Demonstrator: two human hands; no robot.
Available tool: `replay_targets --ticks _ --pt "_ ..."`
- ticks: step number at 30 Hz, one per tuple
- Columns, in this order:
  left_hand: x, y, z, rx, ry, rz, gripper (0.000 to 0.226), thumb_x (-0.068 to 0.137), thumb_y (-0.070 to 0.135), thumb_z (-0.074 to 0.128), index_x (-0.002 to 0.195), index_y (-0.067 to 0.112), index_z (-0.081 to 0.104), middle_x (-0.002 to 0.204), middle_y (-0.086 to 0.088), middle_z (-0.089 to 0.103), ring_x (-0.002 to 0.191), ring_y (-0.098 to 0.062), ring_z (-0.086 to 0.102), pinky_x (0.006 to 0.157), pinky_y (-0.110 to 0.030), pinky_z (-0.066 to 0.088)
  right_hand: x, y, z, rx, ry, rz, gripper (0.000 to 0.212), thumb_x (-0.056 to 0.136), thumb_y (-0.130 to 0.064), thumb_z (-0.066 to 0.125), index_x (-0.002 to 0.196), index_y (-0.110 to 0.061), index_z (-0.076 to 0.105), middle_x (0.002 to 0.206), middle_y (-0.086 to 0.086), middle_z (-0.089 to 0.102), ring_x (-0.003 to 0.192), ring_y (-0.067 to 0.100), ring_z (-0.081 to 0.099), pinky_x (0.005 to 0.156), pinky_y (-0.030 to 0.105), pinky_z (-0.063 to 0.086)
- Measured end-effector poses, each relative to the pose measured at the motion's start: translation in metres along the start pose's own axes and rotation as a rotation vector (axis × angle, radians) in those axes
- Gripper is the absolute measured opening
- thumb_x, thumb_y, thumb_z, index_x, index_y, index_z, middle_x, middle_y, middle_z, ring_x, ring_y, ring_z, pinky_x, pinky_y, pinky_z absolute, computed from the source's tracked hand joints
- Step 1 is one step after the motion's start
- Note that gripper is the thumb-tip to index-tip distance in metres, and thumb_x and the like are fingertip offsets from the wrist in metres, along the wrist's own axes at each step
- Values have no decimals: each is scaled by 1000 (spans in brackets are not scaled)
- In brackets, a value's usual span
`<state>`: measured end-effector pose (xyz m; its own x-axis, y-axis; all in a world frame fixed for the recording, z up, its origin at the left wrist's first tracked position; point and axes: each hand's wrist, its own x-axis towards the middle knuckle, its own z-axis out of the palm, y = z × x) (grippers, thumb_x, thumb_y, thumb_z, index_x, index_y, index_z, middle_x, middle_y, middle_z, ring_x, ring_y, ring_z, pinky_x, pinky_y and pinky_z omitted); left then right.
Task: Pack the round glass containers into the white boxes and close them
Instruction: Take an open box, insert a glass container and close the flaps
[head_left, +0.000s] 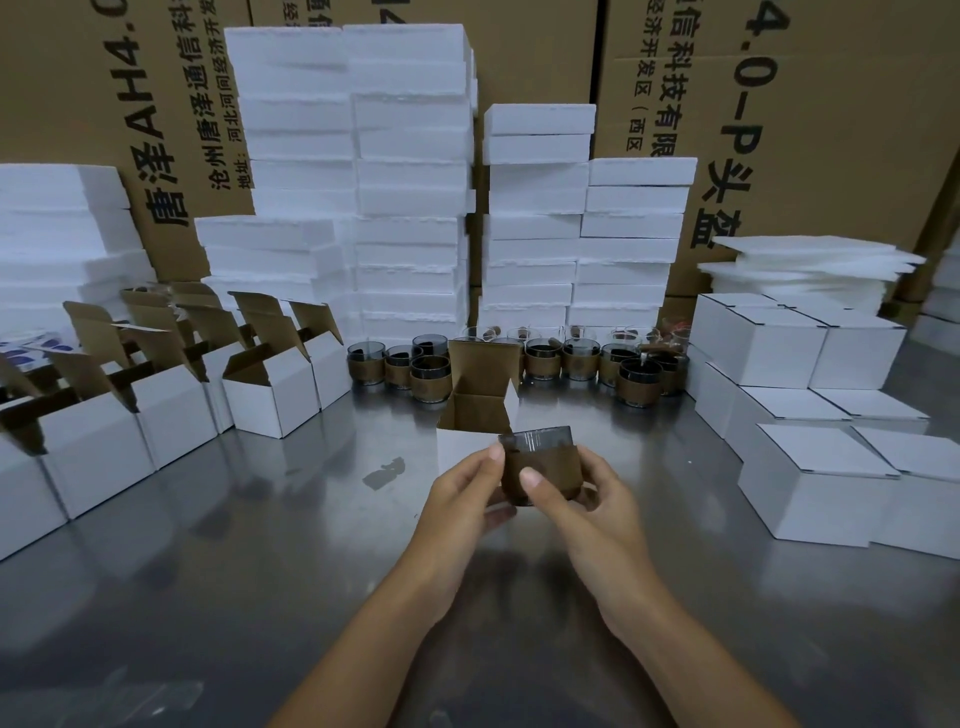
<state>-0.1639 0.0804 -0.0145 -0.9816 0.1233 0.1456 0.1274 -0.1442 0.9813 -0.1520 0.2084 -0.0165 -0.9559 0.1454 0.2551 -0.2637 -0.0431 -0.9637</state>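
Observation:
A round glass container (540, 462) with a brown sleeve is held above the steel table, just in front of an open white box (460, 447) whose brown-lined lid stands up. My left hand (470, 486) grips the container's left side, thumb on top near the rim. From the right, my right hand (582, 493) grips it with the thumb across the brown sleeve. Several more sleeved glass containers (579, 358) stand in a row behind the box.
Open white boxes (270, 400) line the left side. Closed white boxes (810, 483) are stacked at the right. Tall piles of white foam pieces (410, 176) and big cardboard cartons (779, 104) stand at the back. Thin white foam sheets (810, 265) lie at the far right.

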Motion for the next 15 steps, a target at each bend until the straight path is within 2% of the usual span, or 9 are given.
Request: replay_targets --ticks 3,7,12,15 --pt "0 1 1 -21 -38 -52 38 97 41 38 116 21 64 111 -3 70 108 -17 63 101 -38 46 0 2 0 -121 37 -73 46 68 -27 81 108 -30 58 110 -6 55 101 1 54 66 2 43" --pt "1 1 1 -47 -55 -71 37 99 37 36 118 19 63 112 -5 69 109 -20 63 103 -41 44 0 4 1 -134 49 -133 54 61 -26 85 107 -30 57 109 -5 53 94 -6 54 67 7 46" --pt "1 -1 0 -46 -67 -66 36 98 38 37 117 21 63 112 -5 70 109 -20 63 102 -41 45 1 7 -1 -132 30 -147 59 59 -29 85 110 -31 55 112 -5 53 99 -1 54 69 9 48" --pt "0 -1 -1 -21 -98 -28 34 95 41 39 112 31 66 112 1 69 109 -17 63 97 -34 48 1 7 -1 -148 -3 -168 59 59 -30 84 110 -36 54 113 -11 52 104 -1 52 74 8 47"
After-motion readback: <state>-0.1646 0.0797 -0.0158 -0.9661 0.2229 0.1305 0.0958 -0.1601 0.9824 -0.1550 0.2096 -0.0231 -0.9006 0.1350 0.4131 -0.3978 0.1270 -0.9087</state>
